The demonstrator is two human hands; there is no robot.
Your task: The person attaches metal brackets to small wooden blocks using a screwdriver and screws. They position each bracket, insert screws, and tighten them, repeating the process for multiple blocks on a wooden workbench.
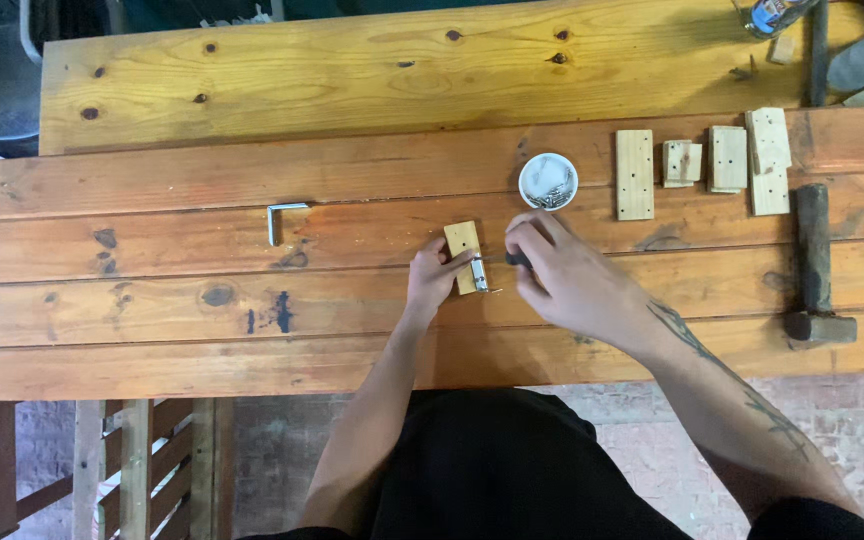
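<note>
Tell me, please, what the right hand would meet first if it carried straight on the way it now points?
The right hand points left with a thin dark-handled tool, so it would probably first meet the small metal hinge on the small pale wooden block that the left hand steadies.

Both forearms are bare from the lower edge of the frame up, no sleeves, no watch, no rings on the left hand [434, 277] or the right hand [564, 277]. A dark branching tattoo [712, 365] runs along the right forearm. Black clothing [497, 470] fills the bottom centre.
</note>
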